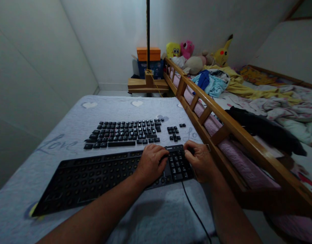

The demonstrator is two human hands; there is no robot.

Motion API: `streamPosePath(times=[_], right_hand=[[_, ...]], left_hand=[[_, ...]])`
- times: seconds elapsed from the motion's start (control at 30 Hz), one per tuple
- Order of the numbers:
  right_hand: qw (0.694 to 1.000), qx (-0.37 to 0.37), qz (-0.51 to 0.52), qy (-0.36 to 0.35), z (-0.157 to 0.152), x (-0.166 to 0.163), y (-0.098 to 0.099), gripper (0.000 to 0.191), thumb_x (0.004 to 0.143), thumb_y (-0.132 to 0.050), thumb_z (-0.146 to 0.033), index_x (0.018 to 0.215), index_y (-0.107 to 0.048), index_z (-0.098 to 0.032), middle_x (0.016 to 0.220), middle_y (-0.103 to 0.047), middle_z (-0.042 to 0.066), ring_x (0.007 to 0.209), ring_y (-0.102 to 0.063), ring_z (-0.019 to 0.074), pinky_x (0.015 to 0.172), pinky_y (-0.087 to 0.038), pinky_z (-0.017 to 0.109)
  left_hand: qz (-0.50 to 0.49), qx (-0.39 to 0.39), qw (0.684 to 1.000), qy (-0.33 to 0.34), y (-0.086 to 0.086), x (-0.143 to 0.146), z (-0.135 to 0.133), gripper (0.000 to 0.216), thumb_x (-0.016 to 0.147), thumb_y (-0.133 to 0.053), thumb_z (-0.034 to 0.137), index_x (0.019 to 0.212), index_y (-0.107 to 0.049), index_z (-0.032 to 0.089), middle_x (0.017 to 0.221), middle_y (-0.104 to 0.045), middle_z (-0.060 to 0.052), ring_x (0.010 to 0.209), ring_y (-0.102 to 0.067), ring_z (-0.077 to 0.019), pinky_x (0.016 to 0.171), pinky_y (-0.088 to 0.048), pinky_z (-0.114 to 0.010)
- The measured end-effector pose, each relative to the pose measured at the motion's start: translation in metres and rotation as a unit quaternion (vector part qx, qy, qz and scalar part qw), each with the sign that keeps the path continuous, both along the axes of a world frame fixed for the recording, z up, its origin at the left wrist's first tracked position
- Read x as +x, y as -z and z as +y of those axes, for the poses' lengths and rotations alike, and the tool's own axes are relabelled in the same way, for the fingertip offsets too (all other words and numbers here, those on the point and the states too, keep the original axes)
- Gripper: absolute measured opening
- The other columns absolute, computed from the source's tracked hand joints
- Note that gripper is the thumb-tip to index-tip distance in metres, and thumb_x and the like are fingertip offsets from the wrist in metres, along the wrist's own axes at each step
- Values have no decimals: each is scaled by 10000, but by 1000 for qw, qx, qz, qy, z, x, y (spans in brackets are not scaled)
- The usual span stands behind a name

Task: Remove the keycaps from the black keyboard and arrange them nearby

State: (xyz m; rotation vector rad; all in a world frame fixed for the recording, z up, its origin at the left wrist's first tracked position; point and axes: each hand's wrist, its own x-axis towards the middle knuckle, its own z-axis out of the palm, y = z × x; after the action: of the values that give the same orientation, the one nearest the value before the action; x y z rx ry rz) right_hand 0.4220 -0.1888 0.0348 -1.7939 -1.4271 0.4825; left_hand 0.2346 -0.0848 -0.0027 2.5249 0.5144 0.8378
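Observation:
A black keyboard point(95, 176) lies at a slant on the cloth-covered surface. Most of its key positions are bare; the number pad point(178, 166) at its right end still carries keycaps. My left hand point(152, 162) rests over the keyboard just left of the number pad, its fingers curled down against the board. At the top right corner of the keyboard, my right hand point(200, 161) is closed with thumb and fingertips pinched together; what lies between them is hidden. Behind the board, loose black keycaps point(125, 130) stand in rows, with smaller groups of keycaps point(173, 130) to their right.
A patterned light cloth point(69, 118) covers the work surface. The keyboard's cable point(195, 206) runs off the front edge. Along the right stands a wooden bed rail point(209, 101), with bedding and stuffed toys point(187, 49) beyond. An orange box point(148, 53) sits at the back.

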Motion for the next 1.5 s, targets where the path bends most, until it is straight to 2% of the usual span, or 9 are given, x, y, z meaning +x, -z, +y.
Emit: streamPosePath(times=[0.23, 0.47, 0.6, 0.8, 1.23, 1.5], right_hand=[[999, -28, 10, -30, -1, 1, -4, 95, 819, -502, -143, 748, -527, -201, 652, -493, -46, 622, -488, 124, 583, -353, 235], [997, -40, -36, -58, -2, 10, -10, 28, 847, -566, -182, 836, -589, -192, 818, -604, 1, 783, -573, 161, 714, -423, 266], [996, -52, -36, -56, -2, 13, -10, 78, 890, -560, -228, 892, -629, -192, 899, -653, 27, 876, -610, 183, 804, -440, 299], [996, -63, -36, -50, -2, 10, -10, 109, 914, -542, -242, 893, -637, -194, 875, -684, 26, 866, -637, 186, 806, -457, 305], [996, -68, -27, -55, -3, 10, -10, 49, 850, -594, -181, 876, -631, -200, 852, -680, 11, 800, -641, 166, 716, -478, 267], [996, -54, -45, -48, 0, 13, -5, 39, 846, -594, -175, 854, -627, -194, 846, -687, 24, 827, -653, 179, 758, -484, 290]], left_hand=[[-3, 3, 1000, 1, 0, 1, 0, 146, 858, -600, 133, 976, -663, 192, 962, -695, -44, 929, -589, -228, 880, -440, -427], [2, 0, 1000, 0, 1, 0, 0, 132, 858, -603, 134, 957, -665, 194, 952, -695, -36, 920, -587, -227, 874, -433, -420], [1, 2, 1000, 0, 1, 1, 0, 140, 856, -604, 131, 966, -663, 193, 951, -693, -37, 924, -582, -229, 875, -432, -418], [5, 2, 1000, 0, 1, 1, 0, 136, 858, -601, 134, 966, -662, 191, 953, -692, -38, 921, -581, -230, 872, -432, -423], [6, -5, 1000, 2, 0, 0, -1, 133, 855, -603, 134, 954, -669, 195, 946, -698, -37, 919, -589, -229, 876, -435, -424], [11, -4, 1000, 3, 1, 0, 0, 130, 870, -590, 151, 966, -666, 193, 955, -696, -42, 935, -585, -231, 879, -432, -424]])
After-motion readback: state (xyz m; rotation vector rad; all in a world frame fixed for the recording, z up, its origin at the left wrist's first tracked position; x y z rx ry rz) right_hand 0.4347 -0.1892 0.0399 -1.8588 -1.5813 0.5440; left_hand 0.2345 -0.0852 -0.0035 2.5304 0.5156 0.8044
